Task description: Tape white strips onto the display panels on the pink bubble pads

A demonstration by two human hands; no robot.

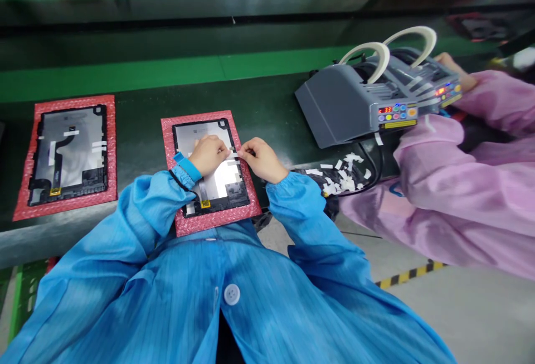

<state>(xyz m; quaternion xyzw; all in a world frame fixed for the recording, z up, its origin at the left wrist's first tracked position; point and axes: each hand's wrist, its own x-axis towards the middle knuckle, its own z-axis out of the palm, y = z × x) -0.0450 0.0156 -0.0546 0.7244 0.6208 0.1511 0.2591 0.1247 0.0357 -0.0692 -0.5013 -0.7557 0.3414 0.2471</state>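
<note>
In front of me a tablet screen assembly (pixel 217 183) with a black frame and silvery back lies on a pink bubble-wrap sheet (pixel 170 140). A short strip of white tape (pixel 233 155) spans its right edge. Both my hands are at that strip: my left hand (pixel 208 154) pinches its left end over the silver back, and my right hand (pixel 262 159) pinches the other end just past the frame. More white strips sit below it along the same edge. A blue wrist strap (pixel 187 167) circles my left wrist.
A second screen assembly (pixel 69 152) lies on pink bubble wrap at the left. Grey tape dispensers (pixel 346 102) with lit displays stand at the right, beside a co-worker's pink sleeve (pixel 451 169). White tape scraps (pixel 343 177) cover a black bag at the bench edge.
</note>
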